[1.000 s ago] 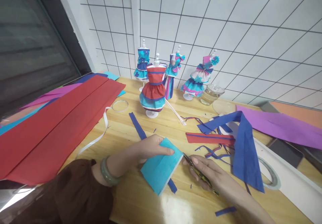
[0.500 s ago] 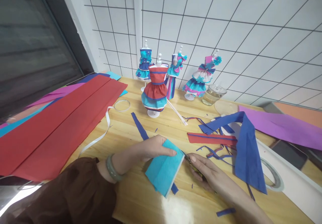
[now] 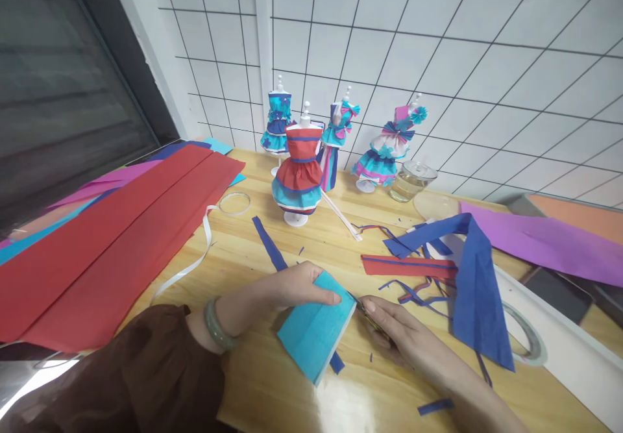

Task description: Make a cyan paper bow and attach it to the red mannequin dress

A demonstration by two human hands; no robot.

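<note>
My left hand [image 3: 304, 287] pinches a folded piece of turquoise crepe paper [image 3: 316, 335] between thumb and fingers. In my right hand [image 3: 394, 329] is a pair of small scissors [image 3: 374, 324], its handles largely covered by my fingers. The blade tips meet the paper's upper right corner; whether they are spread cannot be made out. A dark blue strip [image 3: 269, 243] runs partly beneath my left hand, and another blue end [image 3: 336, 362] shows below the paper. Beyond my hands stands a small dress form in a red and turquoise paper dress [image 3: 304, 176].
Red paper [image 3: 121, 238] covers the left side. Three more dressed forms, one in a pink and blue dress [image 3: 382, 147], stand behind beside a glass of liquid [image 3: 413, 183]. Blue paper [image 3: 479, 296], a red strip [image 3: 409, 266], thin scraps and a tape roll [image 3: 535, 342] lie at right.
The turquoise paper's lower end has swung slightly left and its layers now lie closer together. Both hands keep almost the same place; the view has shifted a little.
</note>
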